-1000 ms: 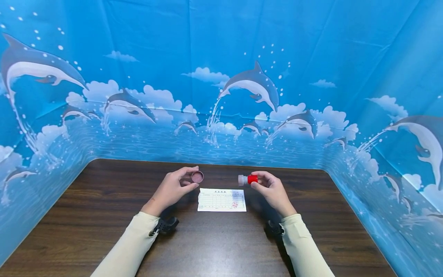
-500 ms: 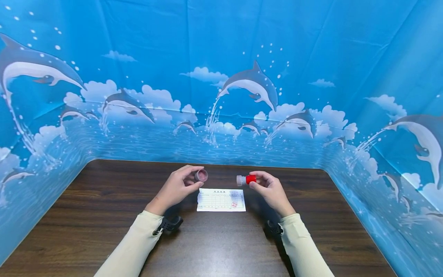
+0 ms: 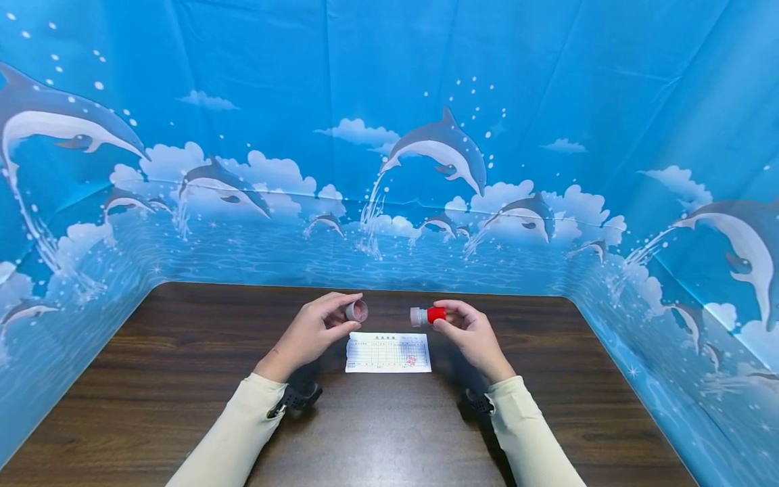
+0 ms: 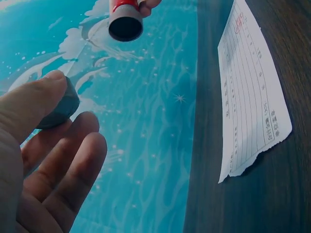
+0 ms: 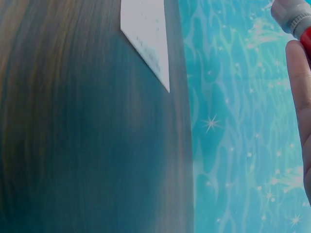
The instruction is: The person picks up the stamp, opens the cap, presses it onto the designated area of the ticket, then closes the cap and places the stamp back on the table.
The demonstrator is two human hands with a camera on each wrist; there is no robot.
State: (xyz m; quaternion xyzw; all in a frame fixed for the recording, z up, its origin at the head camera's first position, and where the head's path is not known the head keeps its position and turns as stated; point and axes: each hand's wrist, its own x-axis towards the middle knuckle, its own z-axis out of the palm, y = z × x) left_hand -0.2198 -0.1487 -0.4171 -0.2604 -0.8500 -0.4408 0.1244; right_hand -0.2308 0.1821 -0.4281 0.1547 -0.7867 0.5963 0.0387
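Observation:
My left hand (image 3: 304, 340) pinches a small round cap (image 3: 356, 311) between thumb and fingers, its pinkish open side turned toward the right. Facing it across a gap, my right hand (image 3: 481, 339) grips the red body of a round stamp (image 3: 436, 314), which lies sideways with its translucent grey end pointing left. The stamp's dark round face (image 4: 125, 29) shows in the left wrist view. Below and between both hands, a printed receipt slip (image 3: 377, 355) with a red round stamp mark lies flat on the table.
The dark wood-grain table (image 3: 377, 419) reaches back to a blue curtain (image 3: 274, 237) printed with dolphins, which encloses the rear and both sides. Each wrist wears a black strap (image 3: 298, 399).
My left hand has shifted right with the cap, whose open side has turned from facing the head camera toward the stamp. My right hand has brought the stamp slightly left, narrowing the gap.

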